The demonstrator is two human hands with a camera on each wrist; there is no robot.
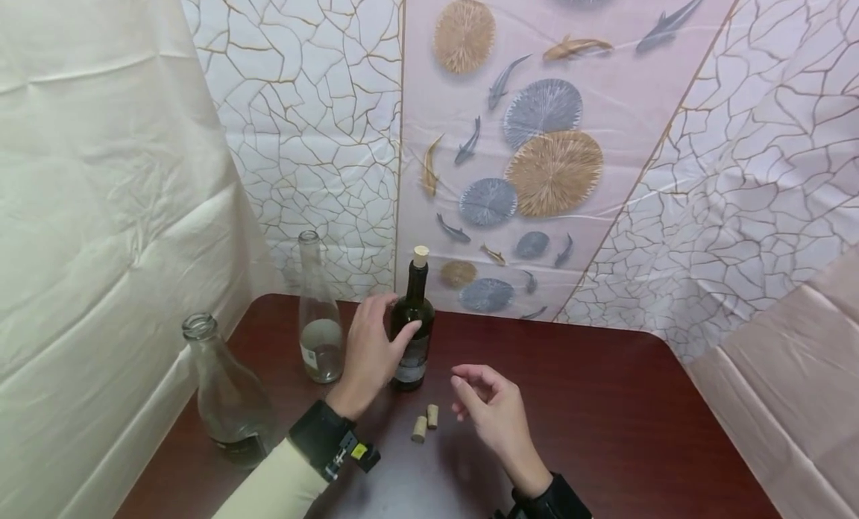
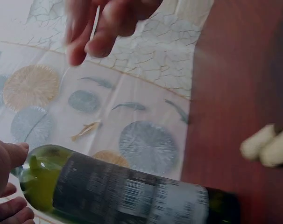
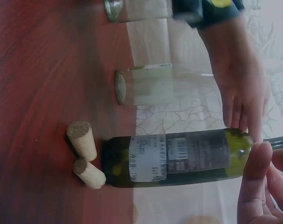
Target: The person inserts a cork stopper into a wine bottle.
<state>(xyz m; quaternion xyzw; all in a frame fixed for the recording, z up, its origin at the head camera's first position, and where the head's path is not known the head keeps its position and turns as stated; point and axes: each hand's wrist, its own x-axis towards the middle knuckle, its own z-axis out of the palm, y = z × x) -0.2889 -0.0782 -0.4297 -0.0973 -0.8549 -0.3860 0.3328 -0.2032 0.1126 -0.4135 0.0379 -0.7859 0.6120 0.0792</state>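
Note:
A dark green wine bottle [image 1: 411, 340] with a grey label stands upright on the table, a cork [image 1: 420, 255] seated in its mouth. My left hand [image 1: 376, 344] holds it at the shoulder, thumb across the front and fingers round the far left side. To the bottle's right, my right hand [image 1: 493, 411] hovers over the table with loosely bent fingers and nothing visible in them. Two loose corks, a standing cork [image 1: 432, 416] and another cork [image 1: 419, 429], are close in front of the bottle. In the right wrist view they lie near the bottle's base [image 3: 116, 163].
On the left stand two clear glass bottles without corks: a slim bottle [image 1: 321, 332] at the back and a wider bottle [image 1: 231, 400] nearer me. The dark red table [image 1: 604, 422] meets a patterned cloth [image 1: 496, 161] behind and a pale cloth [image 1: 101, 243] at the left.

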